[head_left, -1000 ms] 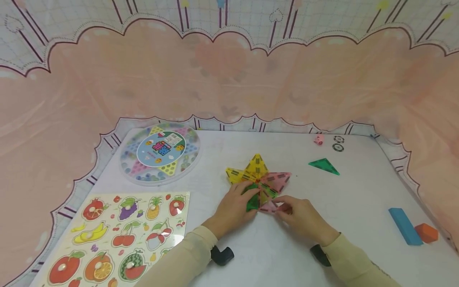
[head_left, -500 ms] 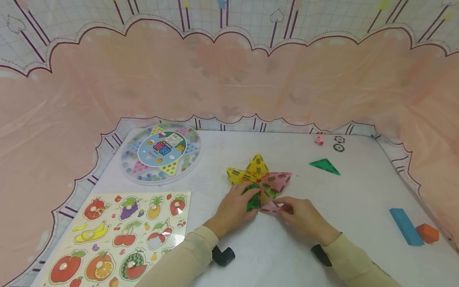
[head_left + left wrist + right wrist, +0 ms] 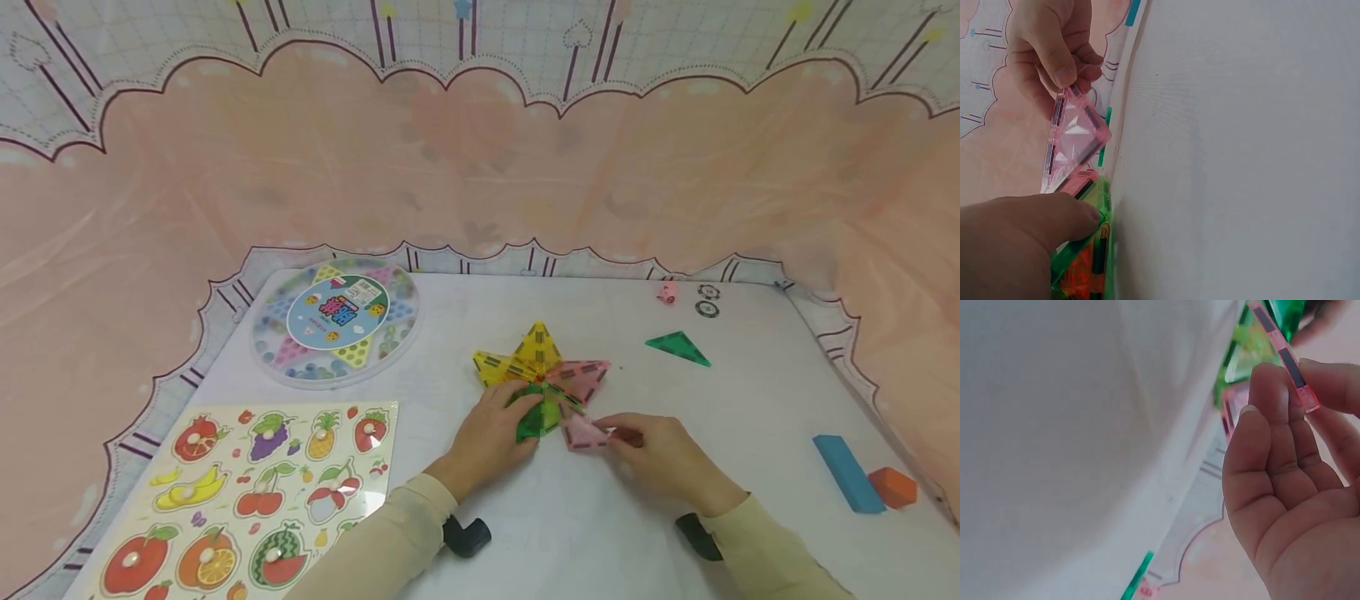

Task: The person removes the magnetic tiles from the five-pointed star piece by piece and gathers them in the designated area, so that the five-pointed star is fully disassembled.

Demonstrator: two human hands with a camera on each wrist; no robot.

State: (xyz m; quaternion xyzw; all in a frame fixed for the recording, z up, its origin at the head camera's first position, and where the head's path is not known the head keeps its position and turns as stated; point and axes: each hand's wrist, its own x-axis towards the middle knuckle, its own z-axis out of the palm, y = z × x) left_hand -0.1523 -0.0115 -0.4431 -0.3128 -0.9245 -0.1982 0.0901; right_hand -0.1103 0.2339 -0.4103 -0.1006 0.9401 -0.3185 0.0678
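pink tile [image 3: 583, 430] in fingertip pinch of right hand [image 3: 664, 450] (left hand [image 3: 489, 429] curled round green tile [image 3: 529, 424])

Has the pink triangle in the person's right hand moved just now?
Yes, slightly to the person's right: in the head view, the pink triangle is now nearer the blue block, which has stayed put.

You have, by count: one worktop [image 3: 585, 542]; one left hand [image 3: 491, 425], one right hand [image 3: 663, 454]; one star-shaped magnetic-tile assembly [image 3: 538, 346], tiles partly hidden, total not determinable; one separate pink triangular tile [image 3: 582, 431]; one loose green triangular tile [image 3: 678, 347]; one blue block [image 3: 847, 473]; one orange block [image 3: 892, 487]; two black-and-white discs [image 3: 707, 308]; one small pink figurine [image 3: 667, 292]; one Chinese checkers set [image 3: 337, 312]; one fruit puzzle board [image 3: 227, 514].
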